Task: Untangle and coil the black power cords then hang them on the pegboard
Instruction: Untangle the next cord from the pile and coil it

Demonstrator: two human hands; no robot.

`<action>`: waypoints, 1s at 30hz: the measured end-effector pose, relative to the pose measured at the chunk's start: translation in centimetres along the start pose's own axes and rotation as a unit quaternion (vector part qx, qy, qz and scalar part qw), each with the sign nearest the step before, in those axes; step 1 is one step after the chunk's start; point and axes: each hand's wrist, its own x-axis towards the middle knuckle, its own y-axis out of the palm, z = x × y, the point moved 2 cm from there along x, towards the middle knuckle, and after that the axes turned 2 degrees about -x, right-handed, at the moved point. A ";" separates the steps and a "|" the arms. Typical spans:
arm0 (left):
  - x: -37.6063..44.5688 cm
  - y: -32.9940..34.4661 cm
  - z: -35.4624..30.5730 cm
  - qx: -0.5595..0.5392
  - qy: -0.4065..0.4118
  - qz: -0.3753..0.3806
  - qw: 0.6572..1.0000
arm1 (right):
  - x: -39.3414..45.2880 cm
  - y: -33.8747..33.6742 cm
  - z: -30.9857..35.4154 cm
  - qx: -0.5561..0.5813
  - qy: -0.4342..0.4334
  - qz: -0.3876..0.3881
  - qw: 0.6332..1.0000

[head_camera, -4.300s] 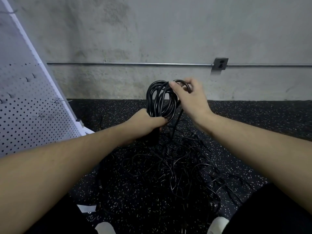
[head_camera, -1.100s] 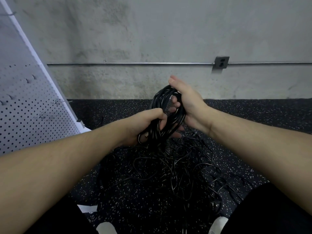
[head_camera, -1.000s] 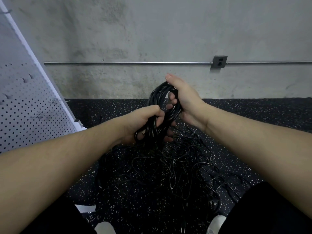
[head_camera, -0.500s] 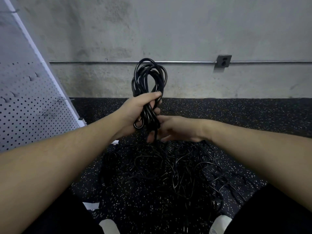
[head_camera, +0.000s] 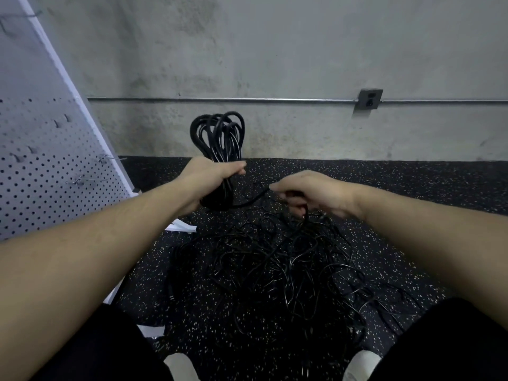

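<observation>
Left hand [head_camera: 211, 174] gripping looped black coil [head_camera: 218, 138]

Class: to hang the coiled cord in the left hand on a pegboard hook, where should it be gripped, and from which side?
Grip the coil at its bunched waist from below, where the left hand holds it; that probably leaves the top loops open for a hook.

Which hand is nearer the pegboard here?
Left. The left hand grips the coiled cord just right of the pegboard; the right hand holds a loose strand farther right, above the tangled pile.
</observation>
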 end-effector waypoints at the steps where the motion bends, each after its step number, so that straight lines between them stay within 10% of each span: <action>1: 0.1 0.1 0.1 0.019 -0.003 0.007 1.000 | 0.1 0.2 0.4 0.023 -0.014 -0.003 1.000; 18: -1.6 4.2 -1.4 0.110 0.021 0.108 0.988 | 0.3 0.2 4.1 0.124 -0.144 -0.297 0.936; 23: -2.1 4.9 -1.4 0.074 0.024 0.154 0.985 | 0.8 -1.0 3.3 -0.079 -0.192 -0.442 0.873; 30: -2.8 5.4 -1.3 0.023 0.047 0.222 0.974 | 1.1 -0.6 1.4 0.138 -0.057 -0.333 0.931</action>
